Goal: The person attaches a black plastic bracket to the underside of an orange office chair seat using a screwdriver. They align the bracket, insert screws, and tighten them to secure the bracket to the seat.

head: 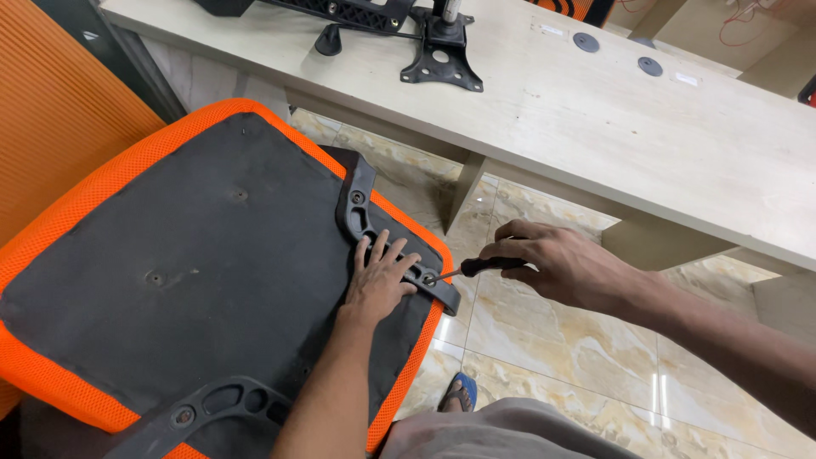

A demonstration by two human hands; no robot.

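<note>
At the bottom centre of the frame a knee in grey cloth shows, with a foot in a blue sandal (460,393) on the tiled floor (544,340) just above it. Left of that, an upturned orange seat (170,255) fills the lower left, its black underside facing up. One black bracket (212,408) lies along its near edge, and a second bracket (382,229) runs along its right edge, near the frame's centre.

The left hand (378,285) lies flat on that second bracket, fingers (384,255) spread fairly wide and pressing down, gripping nothing. The right hand (552,263), right of centre, has its fingers curled tight round the black handle of one screwdriver (476,267). The shaft points left, and the tip meets the lower end of the bracket, just beside the left hand's fingertips.

Farther off, a pale wooden surface (595,127) crosses the top of the frame. On it, top centre, stands one black metal chair mechanism (438,51). To the right, two round grey caps (586,42) sit in the surface, near each other.
</note>
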